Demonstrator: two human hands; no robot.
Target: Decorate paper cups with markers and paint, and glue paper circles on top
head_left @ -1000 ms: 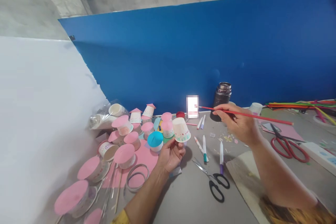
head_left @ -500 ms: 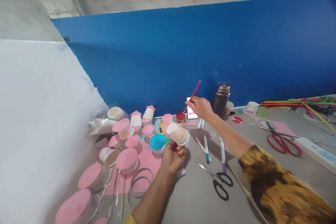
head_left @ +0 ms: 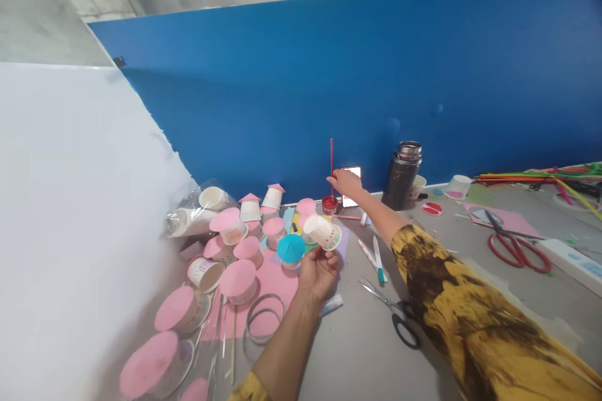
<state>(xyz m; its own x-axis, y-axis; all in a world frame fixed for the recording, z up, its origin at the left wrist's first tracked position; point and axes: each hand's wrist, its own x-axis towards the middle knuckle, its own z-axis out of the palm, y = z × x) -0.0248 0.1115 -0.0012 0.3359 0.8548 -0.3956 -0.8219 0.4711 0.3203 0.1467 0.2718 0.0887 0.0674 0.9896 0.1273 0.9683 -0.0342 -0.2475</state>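
My left hand (head_left: pixel 320 270) is closed on a white paper cup (head_left: pixel 320 230) with small coloured marks near its rim; the cup lies tilted on its side in the fingers. Farther off, my right hand (head_left: pixel 347 183) pinches a red paintbrush (head_left: pixel 332 156) that stands upright. Its lower end is in a small round jar of red paint (head_left: pixel 330 205). Behind the right hand a phone with a lit screen (head_left: pixel 352 199) leans at the wall. Close to the left hand sits a cup with a blue paper disc (head_left: pixel 290 249) on top.
Several cups with pink paper tops (head_left: pixel 237 279) crowd the left side, near a coiled grey ring (head_left: pixel 263 319). Black-handled scissors (head_left: pixel 392 307) and markers (head_left: pixel 379 260) lie at centre right. Beyond stand a dark flask (head_left: pixel 403 175), red-handled scissors (head_left: pixel 517 250) and a power strip (head_left: pixel 571 272).
My right hand has moved forward and down, bringing the brush from a slant to upright in the paint jar. The left hand still holds the cup; the view has shifted slightly.
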